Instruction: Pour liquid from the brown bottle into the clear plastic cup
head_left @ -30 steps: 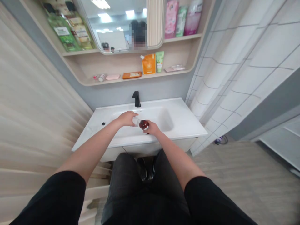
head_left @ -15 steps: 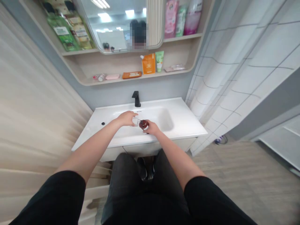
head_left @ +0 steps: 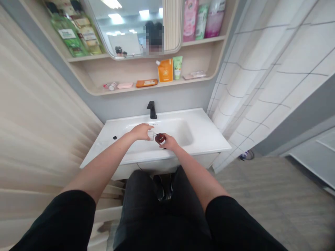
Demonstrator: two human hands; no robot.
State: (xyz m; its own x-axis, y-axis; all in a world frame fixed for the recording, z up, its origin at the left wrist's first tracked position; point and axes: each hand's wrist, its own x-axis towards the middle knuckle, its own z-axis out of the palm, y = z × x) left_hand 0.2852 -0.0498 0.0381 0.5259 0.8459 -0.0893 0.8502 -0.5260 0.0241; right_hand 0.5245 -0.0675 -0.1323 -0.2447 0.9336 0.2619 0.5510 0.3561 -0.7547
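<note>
Over the white sink basin (head_left: 183,130), my left hand (head_left: 141,131) is closed around a small clear container (head_left: 151,135), whose exact kind I cannot make out. My right hand (head_left: 169,142) grips a dark brown bottle (head_left: 160,138) with a pale label. The bottle is tilted, its neck end pointing left at the clear container. The two meet or nearly meet; whether they touch, and whether any liquid passes between them, is too small to see.
A black faucet (head_left: 151,110) rises behind my hands. Above it, a wall cabinet shelf (head_left: 96,92) holds an orange pouch (head_left: 165,70), a green tube (head_left: 177,67) and a pink soap bar (head_left: 125,85). Curtains hang at the left (head_left: 39,104) and right (head_left: 235,76).
The view has shifted very slightly. Both hands keep their places and holds, and the brown bottle's tilt looks almost the same.
</note>
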